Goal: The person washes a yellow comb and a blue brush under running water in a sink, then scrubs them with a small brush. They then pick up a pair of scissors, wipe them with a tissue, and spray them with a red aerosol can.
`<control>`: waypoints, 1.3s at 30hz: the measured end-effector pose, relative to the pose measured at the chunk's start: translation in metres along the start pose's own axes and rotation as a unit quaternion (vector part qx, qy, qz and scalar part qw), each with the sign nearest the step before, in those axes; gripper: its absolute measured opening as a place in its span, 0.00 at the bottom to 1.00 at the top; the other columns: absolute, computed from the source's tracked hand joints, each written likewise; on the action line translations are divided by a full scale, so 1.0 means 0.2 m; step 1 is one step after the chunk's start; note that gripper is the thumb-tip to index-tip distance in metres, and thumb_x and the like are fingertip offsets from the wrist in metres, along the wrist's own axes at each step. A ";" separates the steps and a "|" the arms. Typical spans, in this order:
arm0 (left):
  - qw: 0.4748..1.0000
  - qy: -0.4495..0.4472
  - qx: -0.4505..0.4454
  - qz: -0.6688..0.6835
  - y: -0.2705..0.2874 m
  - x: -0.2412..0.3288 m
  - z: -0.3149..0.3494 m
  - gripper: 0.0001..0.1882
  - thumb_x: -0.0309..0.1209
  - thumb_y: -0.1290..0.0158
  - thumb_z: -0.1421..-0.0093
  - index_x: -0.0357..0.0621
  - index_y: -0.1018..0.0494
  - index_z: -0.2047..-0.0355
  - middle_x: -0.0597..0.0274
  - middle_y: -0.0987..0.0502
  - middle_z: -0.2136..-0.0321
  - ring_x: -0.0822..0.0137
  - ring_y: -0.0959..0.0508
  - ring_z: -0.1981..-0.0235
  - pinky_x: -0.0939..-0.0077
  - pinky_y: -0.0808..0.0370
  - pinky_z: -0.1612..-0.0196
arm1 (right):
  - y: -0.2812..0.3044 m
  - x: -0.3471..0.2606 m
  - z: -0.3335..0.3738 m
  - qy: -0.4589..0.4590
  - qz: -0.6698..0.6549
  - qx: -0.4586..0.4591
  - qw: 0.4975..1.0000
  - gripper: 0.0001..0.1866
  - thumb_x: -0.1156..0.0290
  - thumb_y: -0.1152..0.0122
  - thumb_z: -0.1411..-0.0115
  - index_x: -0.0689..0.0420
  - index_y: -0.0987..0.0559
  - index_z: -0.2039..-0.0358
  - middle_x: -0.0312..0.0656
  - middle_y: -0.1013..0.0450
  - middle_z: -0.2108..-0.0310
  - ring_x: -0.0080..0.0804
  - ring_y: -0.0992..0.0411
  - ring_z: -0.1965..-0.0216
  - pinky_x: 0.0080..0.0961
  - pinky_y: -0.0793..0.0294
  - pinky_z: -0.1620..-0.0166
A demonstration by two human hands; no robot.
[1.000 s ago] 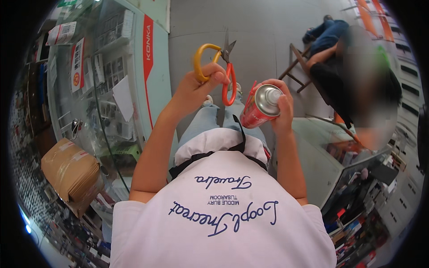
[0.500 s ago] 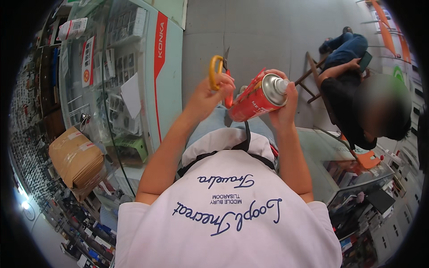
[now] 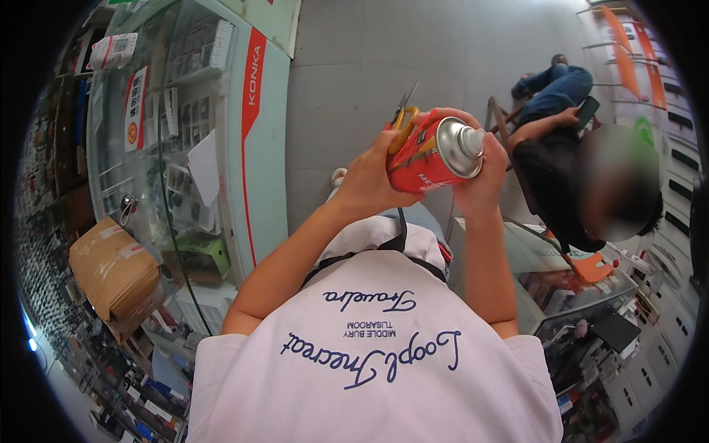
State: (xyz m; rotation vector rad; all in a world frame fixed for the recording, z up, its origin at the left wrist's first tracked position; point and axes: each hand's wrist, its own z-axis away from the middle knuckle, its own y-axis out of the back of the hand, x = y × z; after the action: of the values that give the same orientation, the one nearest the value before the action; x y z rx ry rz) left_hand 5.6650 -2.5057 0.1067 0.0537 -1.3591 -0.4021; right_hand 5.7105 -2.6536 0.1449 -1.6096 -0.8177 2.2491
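Observation:
A red spray can with a silver dome and a pale nozzle is tilted in front of me, its top pointing right and toward me. My right hand is closed around the nozzle end, with fingers over the far side and the thumb beside the nozzle. Against the can's lower body, my left hand is closed. Scissors with a yellow handle stick up between that hand and the can, blades pointing away from me. The rest of their handle is hidden by hand and can.
At left stands a glass display case with a cardboard box on it. A person sits at the right on a wooden chair, holding a phone. A glass counter is near my right arm. Grey floor lies ahead.
My left hand has moved right with the scissors, from beside the can to its lower body. The scissors now sit against the can. The can has shifted slightly right.

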 end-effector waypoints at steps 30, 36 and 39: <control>0.958 0.004 0.079 0.276 0.05 -0.18 0.07 0.23 0.47 0.51 0.48 0.45 0.44 0.63 0.57 0.38 0.57 0.68 0.30 0.64 0.74 0.33 0.61 | -0.09 0.12 -0.05 -0.125 -0.144 0.162 0.968 0.25 0.50 0.53 0.50 0.64 0.26 0.71 0.47 0.27 0.73 0.32 0.28 0.70 0.26 0.29 0.62; 0.993 -0.002 0.005 0.117 0.10 -0.23 0.08 0.34 0.50 0.42 0.60 0.46 0.45 0.60 0.54 0.34 0.61 0.61 0.27 0.63 0.70 0.32 0.59 | -0.08 0.14 -0.04 -0.137 -0.149 0.145 0.968 0.28 0.47 0.55 0.48 0.64 0.29 0.65 0.50 0.29 0.68 0.37 0.30 0.64 0.31 0.30 0.59; 0.990 0.049 -0.005 0.130 0.11 -0.20 0.08 0.35 0.49 0.40 0.62 0.46 0.44 0.60 0.55 0.31 0.65 0.62 0.27 0.63 0.70 0.31 0.59 | -0.08 0.14 -0.03 -0.133 -0.126 0.086 0.979 0.31 0.44 0.58 0.46 0.64 0.31 0.61 0.50 0.30 0.65 0.40 0.31 0.61 0.35 0.31 0.56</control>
State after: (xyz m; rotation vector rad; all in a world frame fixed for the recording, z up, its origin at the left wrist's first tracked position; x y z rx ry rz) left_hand 5.6482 -2.4702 0.0782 -0.1100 -1.2479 -0.1841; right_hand 5.7049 -2.6241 0.1318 -1.0792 -0.8126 2.3032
